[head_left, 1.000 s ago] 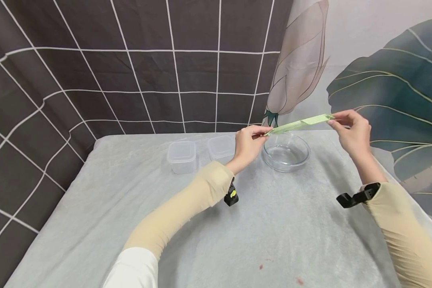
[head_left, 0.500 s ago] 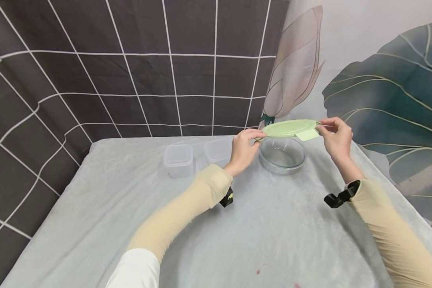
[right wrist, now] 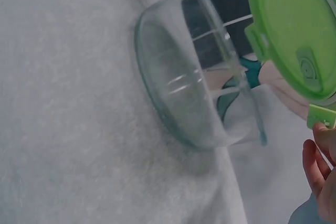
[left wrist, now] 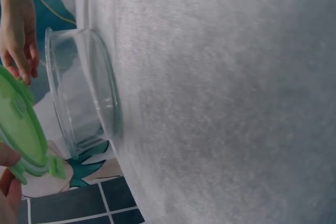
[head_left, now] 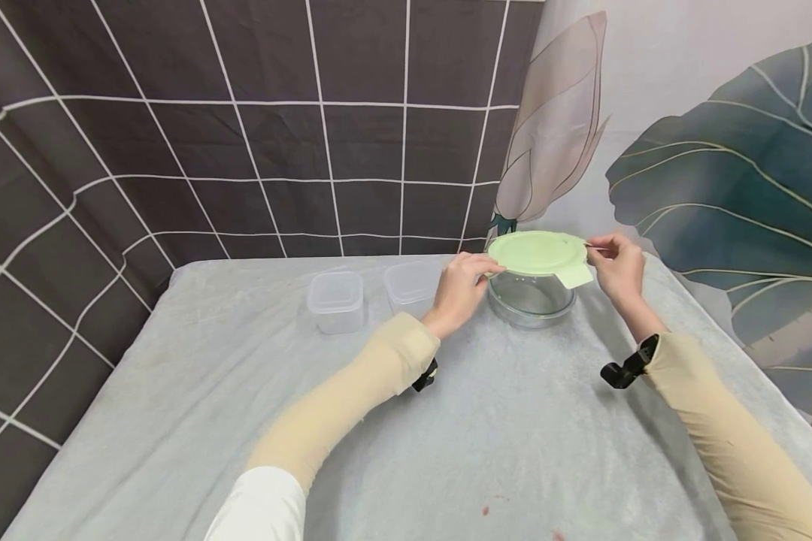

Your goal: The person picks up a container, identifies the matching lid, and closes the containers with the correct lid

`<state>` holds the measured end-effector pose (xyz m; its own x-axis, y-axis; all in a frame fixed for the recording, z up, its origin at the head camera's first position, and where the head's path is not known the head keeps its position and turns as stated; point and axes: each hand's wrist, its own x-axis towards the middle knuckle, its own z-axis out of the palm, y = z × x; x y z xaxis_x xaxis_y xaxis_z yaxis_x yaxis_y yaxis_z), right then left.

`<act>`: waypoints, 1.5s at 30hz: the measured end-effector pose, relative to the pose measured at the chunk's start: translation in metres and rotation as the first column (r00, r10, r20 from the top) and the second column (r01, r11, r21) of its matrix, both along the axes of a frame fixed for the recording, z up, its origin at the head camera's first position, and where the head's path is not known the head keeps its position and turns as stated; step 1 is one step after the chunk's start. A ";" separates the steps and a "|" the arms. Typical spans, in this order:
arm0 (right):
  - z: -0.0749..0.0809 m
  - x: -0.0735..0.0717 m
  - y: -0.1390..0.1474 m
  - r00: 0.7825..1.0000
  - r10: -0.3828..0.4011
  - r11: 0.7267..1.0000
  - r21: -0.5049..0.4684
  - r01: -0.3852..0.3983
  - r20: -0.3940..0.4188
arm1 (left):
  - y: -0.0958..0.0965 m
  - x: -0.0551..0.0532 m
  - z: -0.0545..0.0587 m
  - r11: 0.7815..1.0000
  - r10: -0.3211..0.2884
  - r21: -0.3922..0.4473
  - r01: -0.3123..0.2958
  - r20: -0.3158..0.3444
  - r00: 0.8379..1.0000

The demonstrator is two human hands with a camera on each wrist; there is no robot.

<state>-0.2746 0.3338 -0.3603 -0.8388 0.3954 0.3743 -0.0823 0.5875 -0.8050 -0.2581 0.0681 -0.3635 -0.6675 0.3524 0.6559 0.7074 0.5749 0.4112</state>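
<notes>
A round light-green lid (head_left: 537, 253) with side flaps hangs above a round clear glass bowl (head_left: 531, 302), apart from its rim in both wrist views. My left hand (head_left: 462, 291) pinches the lid's left edge between thumb and fingers. At the opposite edge, my right hand (head_left: 619, 272) grips a side flap, which shows at the fingertips in the right wrist view (right wrist: 321, 115). The lid's underside, with a small vent piece, faces the right wrist camera. Through its clear wall the bowl shows nothing inside.
Left of the bowl stand two clear plastic boxes with lids, one box (head_left: 336, 300) farther left and another box (head_left: 411, 285) partly behind my left hand. A grey cloth (head_left: 406, 451) covers the table; a dark grid-patterned curtain (head_left: 277, 135) hangs behind.
The lid has tilted from nearly edge-on to showing its broad top face and has come lower over the bowl. My right hand has moved left and down with it.
</notes>
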 end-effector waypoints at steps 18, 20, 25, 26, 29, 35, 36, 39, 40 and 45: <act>-0.026 -0.003 0.011 0.993 0.085 0.983 0.156 -0.097 0.079 | 0.003 0.004 -0.013 0.982 -0.025 -0.189 0.023 -0.009 1.000; -0.028 -0.003 0.010 0.993 0.088 0.981 0.164 -0.101 0.085 | 0.002 0.003 -0.015 0.979 -0.019 -0.204 0.017 -0.007 1.000; -0.031 -0.001 0.010 0.991 0.085 0.977 0.188 -0.103 0.099 | 0.002 0.000 -0.019 0.974 -0.019 -0.227 0.015 -0.013 1.000; -0.031 -0.001 0.010 0.991 0.087 0.976 0.193 -0.105 0.101 | 0.002 0.000 -0.019 0.973 -0.022 -0.232 0.018 -0.016 1.000; -0.033 -0.001 0.011 0.990 0.092 0.973 0.201 -0.111 0.102 | 0.002 0.001 -0.020 0.969 -0.036 -0.244 0.030 -0.023 0.999; -0.035 0.000 0.013 0.991 0.093 0.973 0.204 -0.112 0.101 | 0.002 0.002 -0.022 0.965 -0.056 -0.258 0.051 -0.013 0.998; -0.035 0.000 0.013 0.991 0.092 0.972 0.208 -0.111 0.101 | 0.002 0.002 -0.023 0.964 -0.058 -0.261 0.054 -0.010 0.998; -0.035 0.001 0.013 0.991 0.089 0.971 0.215 -0.109 0.100 | 0.002 0.003 -0.023 0.963 -0.066 -0.260 0.062 -0.006 0.998; -0.035 0.002 0.013 0.991 0.088 0.970 0.217 -0.108 0.099 | 0.002 0.003 -0.024 0.964 -0.069 -0.259 0.065 -0.005 0.998; -0.035 0.003 0.013 0.992 0.085 0.970 0.218 -0.104 0.095 | 0.002 0.003 -0.026 0.964 -0.074 -0.256 0.069 -0.008 0.997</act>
<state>-0.2711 0.3465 -0.3957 -0.9007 0.2274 0.3701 -0.0836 0.7453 -0.6614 -0.2547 0.0703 -0.3896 -0.6237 0.5560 0.5495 0.7563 0.6067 0.2447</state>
